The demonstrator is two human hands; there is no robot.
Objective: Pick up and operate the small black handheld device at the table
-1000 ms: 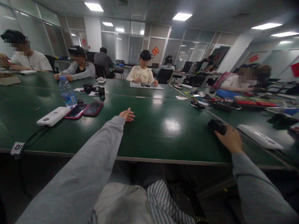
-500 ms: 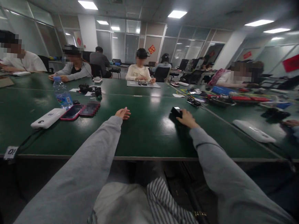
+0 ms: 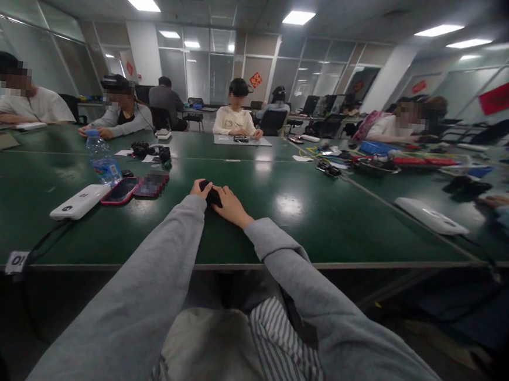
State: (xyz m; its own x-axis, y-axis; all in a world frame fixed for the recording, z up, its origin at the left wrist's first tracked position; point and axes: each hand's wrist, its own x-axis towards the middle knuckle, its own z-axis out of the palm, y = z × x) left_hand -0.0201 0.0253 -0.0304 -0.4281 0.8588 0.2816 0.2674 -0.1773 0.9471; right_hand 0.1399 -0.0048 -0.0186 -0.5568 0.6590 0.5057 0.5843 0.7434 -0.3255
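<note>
A small black box-shaped object (image 3: 212,195) is between my two hands, just above or on the green table; its exact kind is too small to tell. My right hand (image 3: 234,207) is closed over its right side, fingers pointing left. At its left end, my left hand (image 3: 199,188) grips it with the thumb toward me. The fingers hide much of the object. To the left of my hands lie a phone with a pink edge (image 3: 119,191) and a second, blurred phone-like thing (image 3: 151,183).
On the green table (image 3: 335,220), white power banks (image 3: 79,201) (image 3: 431,217) lie left and right, cabled. A water bottle (image 3: 102,158) stands left. Black gear (image 3: 152,152) and tangled cables (image 3: 336,156) lie farther back. Several people sit around; a person's hand (image 3: 494,200) is at right.
My right hand has carried the black object leftward from the right side of the table to my left hand. My left hand, open before, has closed on its left end.
</note>
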